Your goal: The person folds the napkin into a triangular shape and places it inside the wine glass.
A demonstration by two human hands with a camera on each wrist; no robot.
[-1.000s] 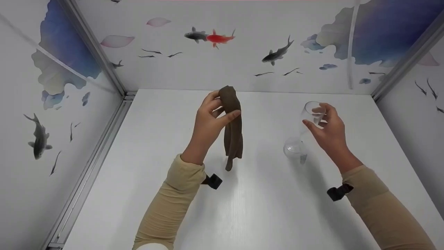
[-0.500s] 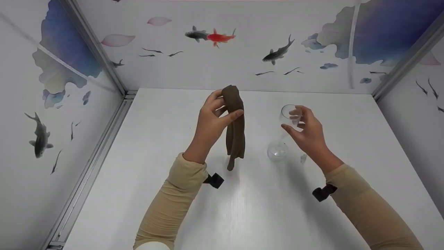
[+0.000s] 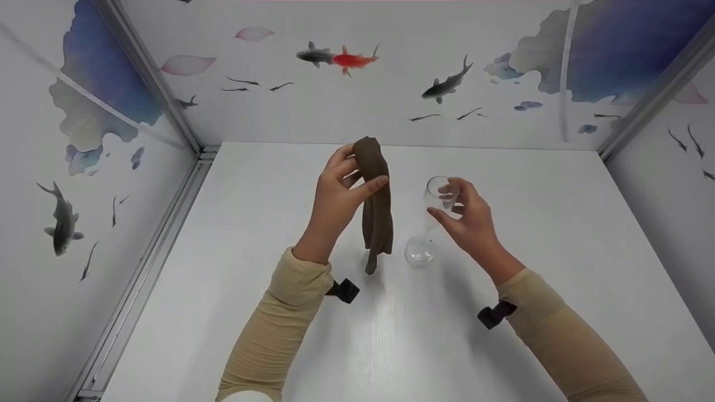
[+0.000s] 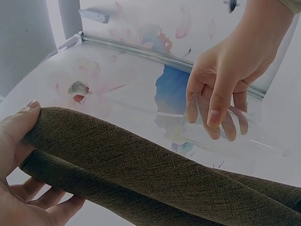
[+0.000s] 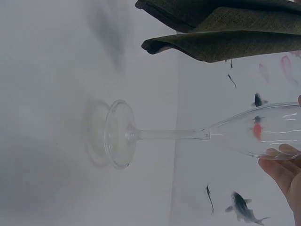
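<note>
A folded brown cloth [image 3: 377, 218] hangs down from my left hand [image 3: 338, 195], pinched near its upper end between thumb and fingers. Its coarse weave and folds show close up in the left wrist view [image 4: 117, 150]. To the right, my right hand [image 3: 469, 218] holds a clear stemmed glass [image 3: 420, 252] by the bowl, thumb on one side and fingers on the other. The glass is upright, rim up. In the right wrist view the glass's stem and round foot [image 5: 121, 134] show in full, the foot close over the white surface. A small gap separates cloth and glass.
Both hands are above a white table [image 3: 223, 312]. A white back wall [image 3: 380, 111] printed with fish and petals rises behind it, with side walls left and right. Metal frame rails [image 3: 145, 257] run along the left edge. Each wrist wears a small black camera [image 3: 346, 291].
My right hand has carried the glass leftward and slightly nearer to me, closer to the cloth. The left hand and the cloth have stayed almost in place.
</note>
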